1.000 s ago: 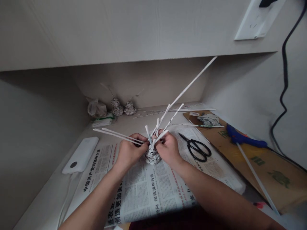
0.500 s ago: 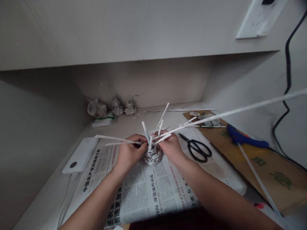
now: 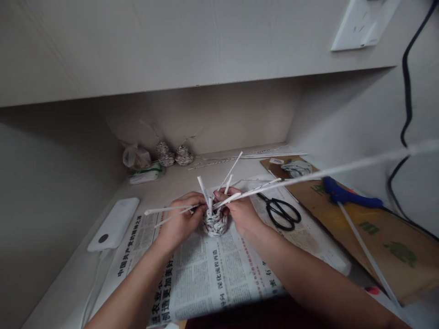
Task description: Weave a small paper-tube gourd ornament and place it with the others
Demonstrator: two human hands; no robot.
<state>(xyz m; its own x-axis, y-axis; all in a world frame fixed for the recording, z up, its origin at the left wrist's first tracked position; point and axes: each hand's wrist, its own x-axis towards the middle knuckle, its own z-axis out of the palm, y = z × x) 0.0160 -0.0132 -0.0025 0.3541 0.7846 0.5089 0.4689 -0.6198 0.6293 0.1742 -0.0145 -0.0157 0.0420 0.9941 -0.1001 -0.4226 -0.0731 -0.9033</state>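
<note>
A small round basket woven from rolled newspaper strips (image 3: 215, 225) stands on the spread newspaper (image 3: 202, 278), with several paper sticks jutting up and outward from its top. My left hand (image 3: 188, 212) is closed at the basket's left rim, its fingertips partly hidden, and two paper sticks poke out leftward past it. On the opposite side my right hand (image 3: 240, 211) has its fingers pinched around paper strips at the rim. One long white paper strip (image 3: 329, 172) runs from beside that hand up to the right edge of the view.
Black scissors (image 3: 281, 213) lie right of my right hand. A blue glue gun (image 3: 351, 195) rests on cardboard (image 3: 373, 233). At left is a white power bank (image 3: 114, 224) with a cable. Woven paper gourds (image 3: 184, 156) and a plastic bag (image 3: 136, 157) stand at the back.
The long strip's right end has swung lower. The left-pointing sticks have spread and tilted downward, and both hands have shifted slightly at the rim. The whole view has moved a little.
</note>
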